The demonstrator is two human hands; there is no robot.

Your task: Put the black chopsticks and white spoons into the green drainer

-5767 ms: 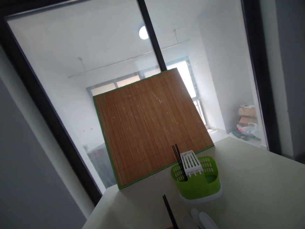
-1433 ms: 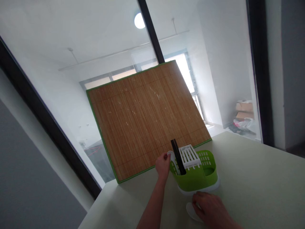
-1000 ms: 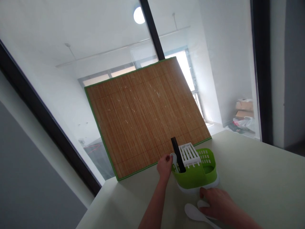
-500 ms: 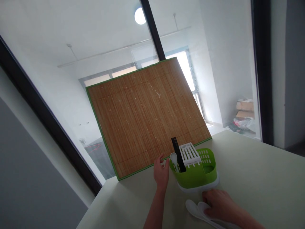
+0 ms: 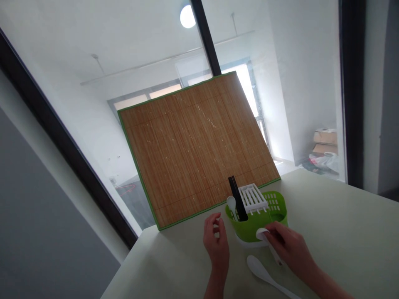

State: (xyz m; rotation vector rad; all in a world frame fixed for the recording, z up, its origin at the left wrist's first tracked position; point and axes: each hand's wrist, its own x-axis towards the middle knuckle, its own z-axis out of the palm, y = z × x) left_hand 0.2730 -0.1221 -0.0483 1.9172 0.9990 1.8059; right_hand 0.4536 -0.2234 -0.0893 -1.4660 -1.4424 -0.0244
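Observation:
My right hand (image 5: 291, 245) grips a white spoon (image 5: 262, 233) close to its bowl, lifted in front of the green utensil basket (image 5: 252, 232). Another white spoon (image 5: 260, 269) lies on the table below it. My left hand (image 5: 216, 241) is beside the basket's left end, fingers loosely curled and apart, holding nothing. Inside the basket, black chopsticks (image 5: 237, 197) and a small white spoon (image 5: 231, 203) lean at the left. A white slotted rack (image 5: 253, 197) sits across the basket's middle.
A bamboo mat (image 5: 196, 149) with green edging leans upright behind the basket against a glass partition (image 5: 93, 116). The pale table (image 5: 336, 224) extends to the right. Beyond the glass are cardboard boxes (image 5: 326, 137) and plastic bags.
My right hand has picked one white spoon up off the table and raised it toward the basket. My left hand has drawn slightly back from the basket's left end.

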